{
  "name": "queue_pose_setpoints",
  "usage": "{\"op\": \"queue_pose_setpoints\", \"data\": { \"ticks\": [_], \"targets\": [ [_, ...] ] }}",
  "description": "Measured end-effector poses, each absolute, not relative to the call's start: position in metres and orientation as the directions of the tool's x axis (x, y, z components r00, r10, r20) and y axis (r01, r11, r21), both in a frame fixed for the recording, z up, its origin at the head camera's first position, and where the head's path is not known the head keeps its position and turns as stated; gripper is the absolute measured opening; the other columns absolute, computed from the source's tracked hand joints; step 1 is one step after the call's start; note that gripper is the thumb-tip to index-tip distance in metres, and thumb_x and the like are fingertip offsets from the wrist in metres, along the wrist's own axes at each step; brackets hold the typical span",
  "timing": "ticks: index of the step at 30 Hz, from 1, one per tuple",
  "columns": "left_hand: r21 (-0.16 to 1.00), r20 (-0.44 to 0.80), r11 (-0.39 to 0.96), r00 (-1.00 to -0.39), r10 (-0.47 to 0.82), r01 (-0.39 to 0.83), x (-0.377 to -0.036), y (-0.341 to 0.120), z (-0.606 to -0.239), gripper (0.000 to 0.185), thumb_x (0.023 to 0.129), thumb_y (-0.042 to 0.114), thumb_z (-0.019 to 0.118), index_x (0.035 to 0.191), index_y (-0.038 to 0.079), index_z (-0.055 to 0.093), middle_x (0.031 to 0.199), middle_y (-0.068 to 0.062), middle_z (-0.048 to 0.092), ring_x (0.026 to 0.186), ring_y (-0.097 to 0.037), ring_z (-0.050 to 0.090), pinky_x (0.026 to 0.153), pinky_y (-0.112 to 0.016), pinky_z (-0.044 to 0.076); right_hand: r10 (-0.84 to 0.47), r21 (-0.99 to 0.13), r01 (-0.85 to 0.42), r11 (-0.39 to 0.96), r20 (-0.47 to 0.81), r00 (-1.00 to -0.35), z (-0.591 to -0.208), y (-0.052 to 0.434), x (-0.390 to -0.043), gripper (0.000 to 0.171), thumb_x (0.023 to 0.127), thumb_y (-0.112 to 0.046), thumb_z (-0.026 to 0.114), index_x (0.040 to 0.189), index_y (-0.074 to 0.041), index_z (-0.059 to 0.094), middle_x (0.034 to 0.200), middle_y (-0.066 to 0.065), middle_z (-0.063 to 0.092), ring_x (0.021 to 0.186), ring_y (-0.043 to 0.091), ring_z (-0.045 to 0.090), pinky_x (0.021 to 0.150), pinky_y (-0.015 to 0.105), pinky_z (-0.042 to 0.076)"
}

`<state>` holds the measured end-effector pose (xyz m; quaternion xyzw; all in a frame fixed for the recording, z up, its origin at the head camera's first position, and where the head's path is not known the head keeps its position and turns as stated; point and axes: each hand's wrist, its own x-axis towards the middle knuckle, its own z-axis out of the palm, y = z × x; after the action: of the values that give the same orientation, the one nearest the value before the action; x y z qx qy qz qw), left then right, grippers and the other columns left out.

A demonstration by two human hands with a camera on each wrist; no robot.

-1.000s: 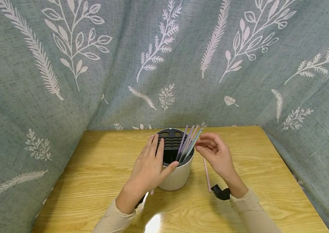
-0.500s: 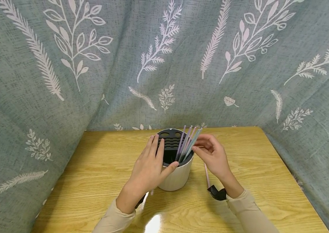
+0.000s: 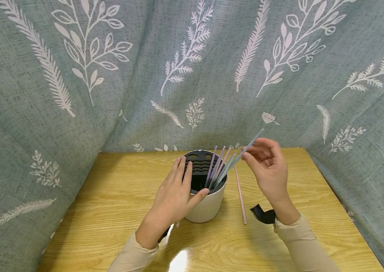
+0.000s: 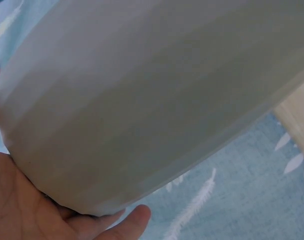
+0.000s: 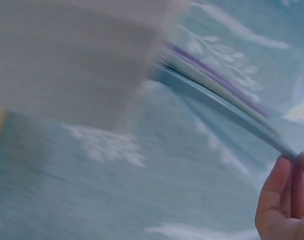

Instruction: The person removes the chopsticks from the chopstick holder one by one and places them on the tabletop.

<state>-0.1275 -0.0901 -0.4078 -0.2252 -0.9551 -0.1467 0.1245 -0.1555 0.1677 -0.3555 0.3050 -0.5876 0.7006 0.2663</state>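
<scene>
A white pen holder (image 3: pixel 203 209) with a black slotted top (image 3: pixel 198 160) stands on the table; its pale side (image 4: pixel 141 100) fills much of the left wrist view. My left hand (image 3: pixel 173 192) rests against its left side, fingers straight, thumb across the front rim. Between thumb and fingers my right hand (image 3: pixel 268 166) pinches a blue straw (image 3: pixel 254 138), which slants up to the right out of the holder. Its lower end is still inside. Several purple, pink and green straws (image 3: pixel 214 162) lean in the holder's front compartment.
A pink straw (image 3: pixel 240 194) lies on the wooden table (image 3: pixel 117 211) to the right of the holder. Behind and at both sides hangs a blue-green curtain (image 3: pixel 134 56) with white leaf prints. A black strap piece (image 3: pixel 263 214) juts from my right wrist.
My right hand has reached to the straws, pinched the blue one and drawn it up and to the right, apart from the bunch. My left hand has stayed in place.
</scene>
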Motion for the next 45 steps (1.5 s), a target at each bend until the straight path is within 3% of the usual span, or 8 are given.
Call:
{"op": "queue_pose_setpoints", "data": {
  "ticks": [5, 9, 12, 17, 22, 31, 40, 45],
  "targets": [
    [0.232, 0.302, 0.854, -0.869, 0.392, 0.466, -0.127, -0.089, -0.408, 0.092, 0.099, 0.07, 0.029, 0.156, -0.003, 0.029, 0.162, -0.024, 0.016, 0.151, -0.034, 0.011, 0.116, -0.047, 0.028, 0.202, -0.572, -0.768, -0.289, 0.747, -0.633, -0.321, 0.183, -0.149, 0.04, 0.084, 0.023, 0.066, 0.121, 0.018, 0.052, 0.097, 0.025, 0.068, 0.088, 0.031, 0.07, 0.078, 0.034, 0.058],
    [0.234, 0.303, 0.852, -0.868, 0.394, 0.469, -0.128, -0.089, -0.408, 0.092, 0.1, 0.07, 0.029, 0.155, -0.003, 0.029, 0.162, -0.024, 0.017, 0.151, -0.033, 0.011, 0.116, -0.047, 0.028, 0.258, -0.603, -0.742, -0.291, 0.698, -0.668, -0.318, 0.201, -0.146, 0.04, 0.085, 0.025, 0.062, 0.122, 0.018, 0.052, 0.095, 0.024, 0.068, 0.089, 0.034, 0.069, 0.077, 0.035, 0.058],
    [0.244, 0.303, 0.849, -0.869, 0.392, 0.469, -0.128, -0.089, -0.408, 0.092, 0.1, 0.07, 0.031, 0.155, -0.003, 0.029, 0.162, -0.024, 0.017, 0.151, -0.034, 0.012, 0.115, -0.047, 0.028, 0.204, -0.725, -0.664, -0.184, 0.632, -0.747, -0.335, 0.215, -0.152, 0.039, 0.089, 0.02, 0.063, 0.126, 0.012, 0.054, 0.097, 0.017, 0.07, 0.092, 0.028, 0.069, 0.08, 0.032, 0.057],
    [0.249, 0.3, 0.849, -0.87, 0.391, 0.467, -0.127, -0.09, -0.407, 0.092, 0.1, 0.069, 0.032, 0.155, -0.003, 0.028, 0.162, -0.024, 0.017, 0.151, -0.033, 0.012, 0.116, -0.047, 0.028, 0.092, -0.91, -0.404, 0.098, 0.412, -0.907, -0.382, 0.231, -0.173, 0.039, 0.095, 0.001, 0.066, 0.132, -0.001, 0.053, 0.102, 0.006, 0.071, 0.088, 0.015, 0.068, 0.081, 0.025, 0.056],
    [0.238, 0.307, 0.85, -0.866, 0.394, 0.471, -0.128, -0.09, -0.408, 0.091, 0.1, 0.069, 0.032, 0.155, -0.003, 0.029, 0.162, -0.025, 0.018, 0.151, -0.034, 0.012, 0.116, -0.047, 0.028, 0.038, -0.948, -0.144, 0.283, 0.161, -0.986, -0.428, 0.241, -0.2, 0.046, 0.097, -0.007, 0.067, 0.138, 0.001, 0.047, 0.112, 0.022, 0.067, 0.087, 0.01, 0.067, 0.077, 0.024, 0.056],
    [0.228, 0.309, 0.851, -0.864, 0.399, 0.474, -0.127, -0.09, -0.408, 0.092, 0.1, 0.07, 0.031, 0.155, -0.004, 0.03, 0.162, -0.025, 0.017, 0.15, -0.036, 0.014, 0.116, -0.047, 0.027, -0.02, -0.924, 0.058, 0.378, -0.071, -0.997, -0.492, 0.243, -0.231, 0.05, 0.098, -0.004, 0.064, 0.141, 0.009, 0.041, 0.115, 0.029, 0.065, 0.095, 0.033, 0.068, 0.086, 0.051, 0.055],
    [0.223, 0.293, 0.853, -0.867, 0.403, 0.472, -0.128, -0.09, -0.408, 0.092, 0.1, 0.07, 0.03, 0.155, -0.003, 0.029, 0.162, -0.025, 0.016, 0.151, -0.034, 0.011, 0.117, -0.045, 0.025, -0.017, -0.818, 0.098, 0.567, -0.13, -0.991, -0.517, 0.23, -0.249, 0.045, 0.094, -0.009, 0.067, 0.133, 0.006, 0.05, 0.101, 0.021, 0.071, 0.076, 0.027, 0.068, 0.059, 0.034, 0.051],
    [0.226, 0.294, 0.851, -0.866, 0.405, 0.475, -0.128, -0.09, -0.408, 0.092, 0.1, 0.07, 0.031, 0.155, -0.004, 0.029, 0.162, -0.025, 0.016, 0.151, -0.033, 0.008, 0.117, -0.046, 0.025, -0.027, -0.765, 0.085, 0.638, -0.133, -0.991, -0.52, 0.222, -0.251, 0.042, 0.092, -0.007, 0.068, 0.128, 0.007, 0.052, 0.102, 0.022, 0.071, 0.079, 0.028, 0.068, 0.062, 0.036, 0.051]
  ]
}}
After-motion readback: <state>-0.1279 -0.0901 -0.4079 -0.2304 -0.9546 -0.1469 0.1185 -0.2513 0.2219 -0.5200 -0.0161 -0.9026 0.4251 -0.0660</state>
